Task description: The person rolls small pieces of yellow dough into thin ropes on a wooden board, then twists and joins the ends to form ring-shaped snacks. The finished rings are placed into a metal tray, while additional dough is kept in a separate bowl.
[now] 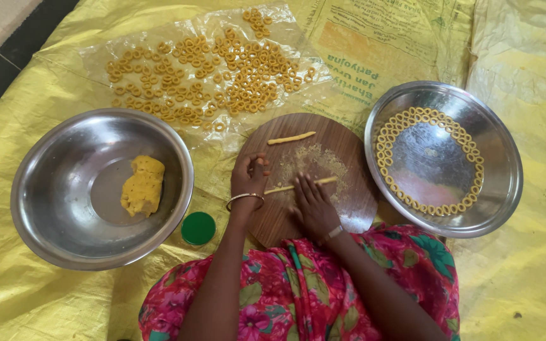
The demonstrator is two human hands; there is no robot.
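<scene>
1. A crinkled yellow plastic sheet (45, 297) covered the floor, and everything sat on it.
2. A large round steel bowl (52, 208) stood to the person's left, with a rough lump of yellow dough (142, 185) lying in its bottom.
3. A wide steel plate (503, 170) stood to the right, and small yellow dough rings (383, 146) lay side by side in a line around its inner edge.
4. A clear plastic sheet (96, 53) lay spread at the far side, scattered with many loose dough rings (222, 76).
5. A round dark wooden board (342, 136) sat between the bowl and the plate, just in front of the person's lap in its pink floral cloth (285, 297), with pale crumbs at its middle.
6. The right hand (314, 205) lay flat and open, fingers together, pressing on a thin yellow dough rope (327, 180) that ran across the board.
7. The left hand (249, 177), a metal bangle at its wrist, rested on the board's left edge with its fingers curled beside the rope's end; I could not tell if it pinched anything.
8. A short dough stick (291, 137) lay apart at the board's far side.
9. A small round green lid (198, 228) lay between the bowl and the board.
</scene>
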